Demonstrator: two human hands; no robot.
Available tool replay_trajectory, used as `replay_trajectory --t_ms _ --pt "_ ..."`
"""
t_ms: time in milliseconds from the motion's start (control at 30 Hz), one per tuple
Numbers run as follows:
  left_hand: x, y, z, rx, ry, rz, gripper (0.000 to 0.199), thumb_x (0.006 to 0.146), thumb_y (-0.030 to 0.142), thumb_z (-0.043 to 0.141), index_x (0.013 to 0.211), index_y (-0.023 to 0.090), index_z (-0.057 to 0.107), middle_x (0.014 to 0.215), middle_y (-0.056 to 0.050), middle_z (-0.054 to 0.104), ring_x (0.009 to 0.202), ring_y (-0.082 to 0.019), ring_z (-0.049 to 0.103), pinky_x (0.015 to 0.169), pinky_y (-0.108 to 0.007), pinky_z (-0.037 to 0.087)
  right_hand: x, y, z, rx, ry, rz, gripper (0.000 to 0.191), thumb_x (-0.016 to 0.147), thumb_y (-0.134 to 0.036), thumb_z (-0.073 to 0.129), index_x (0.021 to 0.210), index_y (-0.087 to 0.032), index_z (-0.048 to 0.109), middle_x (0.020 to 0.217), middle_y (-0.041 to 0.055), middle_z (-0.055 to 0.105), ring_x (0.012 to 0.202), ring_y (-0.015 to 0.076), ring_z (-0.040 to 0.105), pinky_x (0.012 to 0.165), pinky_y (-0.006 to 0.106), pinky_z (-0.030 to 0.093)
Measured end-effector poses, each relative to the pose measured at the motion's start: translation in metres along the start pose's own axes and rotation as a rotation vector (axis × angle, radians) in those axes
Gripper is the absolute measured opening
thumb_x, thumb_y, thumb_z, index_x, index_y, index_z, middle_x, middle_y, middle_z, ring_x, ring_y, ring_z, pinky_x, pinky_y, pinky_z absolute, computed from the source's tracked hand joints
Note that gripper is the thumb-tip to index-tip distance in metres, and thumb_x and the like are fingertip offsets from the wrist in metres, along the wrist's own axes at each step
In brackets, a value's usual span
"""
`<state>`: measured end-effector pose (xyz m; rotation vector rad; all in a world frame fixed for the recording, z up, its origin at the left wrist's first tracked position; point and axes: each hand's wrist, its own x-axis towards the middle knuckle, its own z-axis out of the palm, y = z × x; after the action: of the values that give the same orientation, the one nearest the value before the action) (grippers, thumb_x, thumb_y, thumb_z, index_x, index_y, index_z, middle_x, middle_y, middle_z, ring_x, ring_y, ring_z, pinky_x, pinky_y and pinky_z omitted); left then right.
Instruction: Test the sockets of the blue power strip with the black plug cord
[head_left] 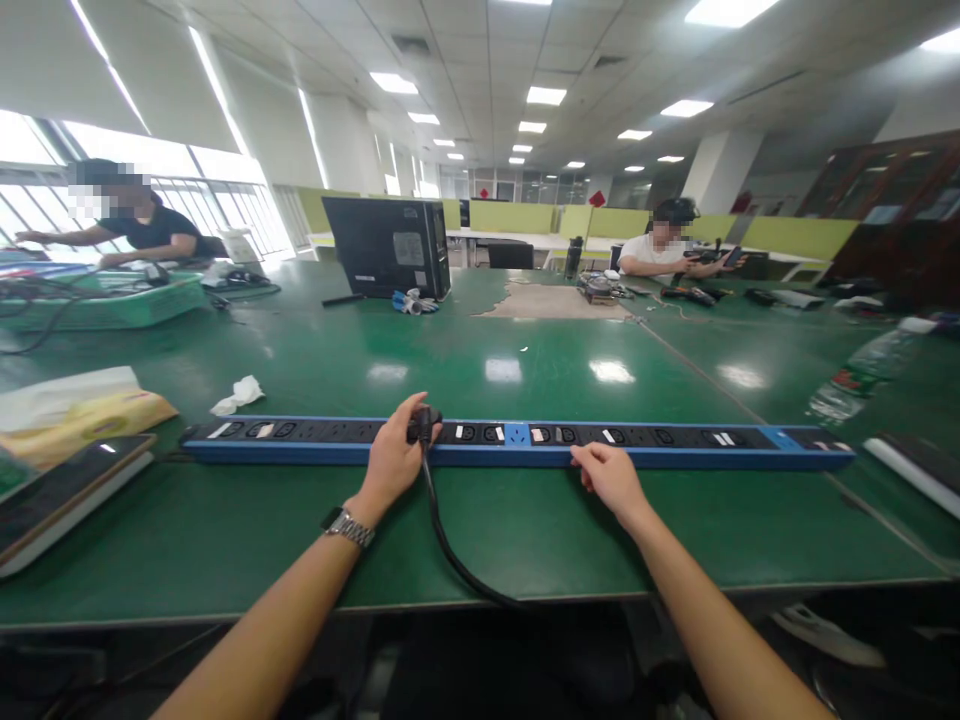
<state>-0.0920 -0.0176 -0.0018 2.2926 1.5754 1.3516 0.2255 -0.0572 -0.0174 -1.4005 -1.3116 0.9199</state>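
Observation:
A long blue and black power strip (517, 457) lies across the green table. My left hand (394, 450), with a metal watch on the wrist, is closed around a black plug (425, 425) at the strip's sockets, left of its middle. From the plug a black cable (450, 553) curves down over the table's front edge. Whether the plug is fully seated cannot be made out. At the strip's front edge, right of the middle, my right hand (609, 478) has its fingers curled together; anything between them is hidden.
Phones and a yellow tissue pack (127, 415) lie at the left, a water bottle (862, 372) at the right. Farther back are a green basket (135, 303), a black computer case (386, 248) and blue-white gloves (415, 302). Two people sit across the table.

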Motion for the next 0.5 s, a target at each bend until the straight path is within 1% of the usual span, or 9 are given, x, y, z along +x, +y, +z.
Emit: replay_trajectory --t_ms 67,133,233,333,400,500 --pt "0.002 -0.01 -0.004 -0.002 -0.068 -0.015 0.044 0.09 0.044 0.054 0.125 0.018 0.055 0.107 -0.009 0.069 0.095 -0.022 0.066 0.087 -0.037 0.052 0.004 0.013 -0.015 -0.059 0.052 -0.046 0.042 0.076 -0.054 0.064 0.054 -0.019 0.059 0.041 -0.0026 0.049 0.039 0.0113 0.044 0.044 0.023 0.034" --pt "0.003 -0.012 -0.006 0.01 -0.128 0.016 0.04 0.089 0.046 0.055 0.117 0.019 0.061 0.106 -0.009 0.071 0.096 -0.023 0.066 0.088 -0.038 0.051 0.005 0.021 -0.021 -0.12 0.076 -0.095 0.041 0.079 -0.052 0.061 0.053 -0.02 0.058 0.042 -0.0024 0.049 0.042 0.0124 0.045 0.049 0.024 0.036" --pt "0.007 -0.01 -0.009 0.018 -0.187 0.063 0.038 0.087 0.046 0.057 0.114 0.02 0.065 0.108 -0.009 0.071 0.101 -0.024 0.065 0.093 -0.04 0.049 0.004 0.025 -0.018 -0.225 0.076 -0.158 0.039 0.081 -0.047 0.059 0.053 -0.02 0.057 0.044 -0.0022 0.05 0.047 0.0137 0.046 0.054 0.025 0.036" --pt "0.01 -0.009 -0.01 0.015 -0.223 0.079 0.035 0.084 0.046 0.06 0.109 0.022 0.067 0.106 -0.007 0.073 0.1 -0.025 0.066 0.094 -0.04 0.05 0.004 0.024 -0.013 -0.327 0.075 -0.202 0.039 0.084 -0.044 0.055 0.053 -0.02 0.057 0.046 -0.0019 0.05 0.05 0.0146 0.047 0.056 0.025 0.034" --pt "0.009 -0.006 -0.008 0.015 -0.194 0.06 0.036 0.086 0.047 0.058 0.109 0.021 0.066 0.107 -0.008 0.073 0.1 -0.025 0.067 0.093 -0.04 0.05 0.004 0.024 -0.012 -0.389 0.077 -0.222 0.04 0.086 -0.043 0.053 0.053 -0.02 0.056 0.048 -0.0014 0.05 0.051 0.0148 0.048 0.056 0.025 0.033" --pt "0.007 0.008 0.002 -0.023 -0.039 -0.011 0.04 0.092 0.046 0.048 0.12 0.019 0.057 0.112 -0.009 0.071 0.101 -0.022 0.067 0.092 -0.038 0.052 0.005 0.024 -0.01 -0.488 0.06 -0.249 0.041 0.086 -0.042 0.052 0.051 -0.021 0.054 0.05 -0.0002 0.053 0.052 0.0149 0.048 0.056 0.025 0.03"
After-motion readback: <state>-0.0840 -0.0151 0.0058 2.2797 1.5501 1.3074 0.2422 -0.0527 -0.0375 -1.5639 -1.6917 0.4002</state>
